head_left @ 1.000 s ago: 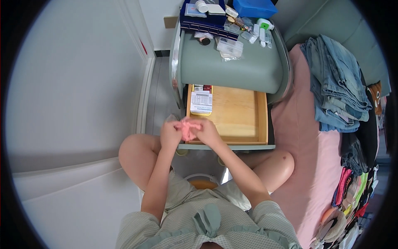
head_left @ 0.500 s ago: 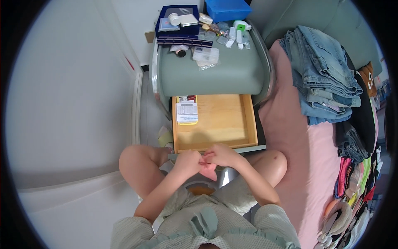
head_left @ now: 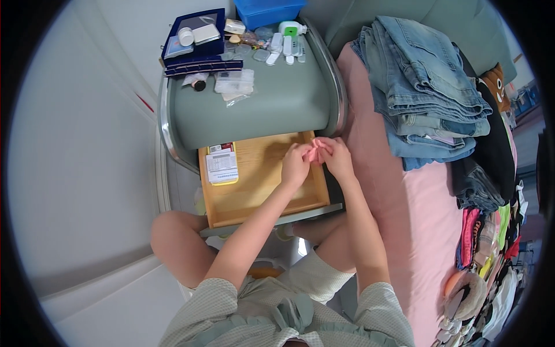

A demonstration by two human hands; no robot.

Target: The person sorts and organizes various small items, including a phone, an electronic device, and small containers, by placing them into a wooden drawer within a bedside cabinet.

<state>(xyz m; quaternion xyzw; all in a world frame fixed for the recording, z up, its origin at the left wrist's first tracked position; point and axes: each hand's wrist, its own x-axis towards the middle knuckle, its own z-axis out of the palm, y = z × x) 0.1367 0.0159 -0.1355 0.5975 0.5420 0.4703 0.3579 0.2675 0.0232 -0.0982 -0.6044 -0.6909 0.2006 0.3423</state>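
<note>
A small pink cloth [head_left: 314, 152] is bunched between my two hands, above the far right corner of an open wooden drawer [head_left: 260, 199]. My left hand [head_left: 296, 163] pinches one side of the cloth, its arm stretched across the drawer. On the other side my right hand [head_left: 335, 155] grips it with bent fingers near the drawer's right wall. In the drawer's left part lies a yellow-rimmed box [head_left: 222, 165] with a printed paper and small packets in it.
The green nightstand top [head_left: 260, 107] holds a dark blue case [head_left: 193, 37], a blue bin [head_left: 269, 13], clear plastic boxes [head_left: 234, 82] and several small items. At right, folded jeans [head_left: 433, 87] and mixed clothes lie on a pink-covered bed [head_left: 393, 231].
Both hands have moved away from my lap, forward and right over the drawer's far right corner, carrying the pink cloth. The view has shifted, so the nightstand appears farther left.
</note>
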